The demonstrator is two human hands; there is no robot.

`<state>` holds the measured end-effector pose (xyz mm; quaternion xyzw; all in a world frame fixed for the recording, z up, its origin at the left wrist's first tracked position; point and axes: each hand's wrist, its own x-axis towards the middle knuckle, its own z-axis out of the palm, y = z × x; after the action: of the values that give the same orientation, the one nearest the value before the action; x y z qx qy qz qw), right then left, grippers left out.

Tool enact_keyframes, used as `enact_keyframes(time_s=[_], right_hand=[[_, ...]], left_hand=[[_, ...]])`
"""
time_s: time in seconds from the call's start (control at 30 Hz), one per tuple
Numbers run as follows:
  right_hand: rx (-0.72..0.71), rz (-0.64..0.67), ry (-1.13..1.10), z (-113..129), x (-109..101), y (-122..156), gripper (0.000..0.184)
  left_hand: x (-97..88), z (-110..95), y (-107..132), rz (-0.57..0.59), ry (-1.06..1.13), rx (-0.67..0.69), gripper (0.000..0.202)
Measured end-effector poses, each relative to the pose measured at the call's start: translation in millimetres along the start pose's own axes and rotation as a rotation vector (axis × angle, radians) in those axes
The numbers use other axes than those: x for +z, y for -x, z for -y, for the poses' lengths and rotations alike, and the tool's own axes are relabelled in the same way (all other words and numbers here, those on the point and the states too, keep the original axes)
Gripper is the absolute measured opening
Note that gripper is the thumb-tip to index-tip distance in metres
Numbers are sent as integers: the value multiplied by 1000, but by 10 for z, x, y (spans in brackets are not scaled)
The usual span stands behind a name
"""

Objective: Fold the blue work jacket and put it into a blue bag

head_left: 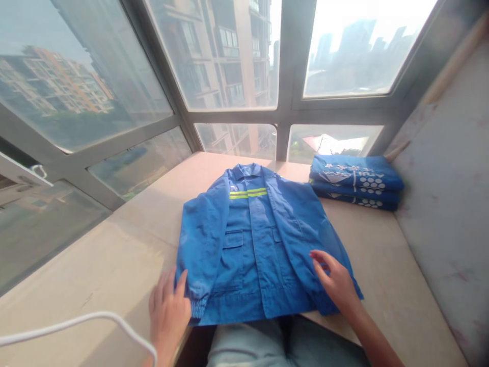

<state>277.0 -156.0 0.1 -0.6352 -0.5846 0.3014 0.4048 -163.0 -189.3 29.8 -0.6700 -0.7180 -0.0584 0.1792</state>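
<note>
A blue work jacket [250, 244] lies front side up, its collar pointing toward the window and its hem toward me. Yellow-green reflective stripes cross the chest, and both sleeves are laid down over the front sides. My left hand [168, 300] rests beside the left sleeve's cuff, fingers spread, fingertips at the jacket's edge. Over the right sleeve is my right hand [334, 278], its fingers apart and slightly curled with nothing between them. Whether its fingertips touch the cloth I cannot tell.
Folded blue garments with white printing [355, 178] are stacked at the back right of the pale ledge [126, 239]. A white cable [87, 317] curves across the lower left. Windows [233, 56] line the back and left, and a wall [446, 204] stands on the right.
</note>
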Motion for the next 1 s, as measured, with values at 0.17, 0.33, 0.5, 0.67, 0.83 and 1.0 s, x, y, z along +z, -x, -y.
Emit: enact_keyframes(time_s=[0.17,0.33,0.5,0.67,0.83,1.0], right_hand=[[-402,125,519,-353,-154,-67,35],[-429,205,746,-370,130,-41,51],[-393,195,739,-362,272,-161,51],[-339,151,681,-131,435,-394,48],[-313,128,684,-32,451,-408,41],[-225,-82,698,-273,322,-80,39]], left_hand=[[237,-213,-228,69,101,176,50],[489,-284,-356,283,97,180,53],[569,-198,-563,388,88,172,56],[664,-90,-993,307,96,229,55],[772,-31,-1061,92,118,151,55],[762,-9,-720,124,103,133,53]])
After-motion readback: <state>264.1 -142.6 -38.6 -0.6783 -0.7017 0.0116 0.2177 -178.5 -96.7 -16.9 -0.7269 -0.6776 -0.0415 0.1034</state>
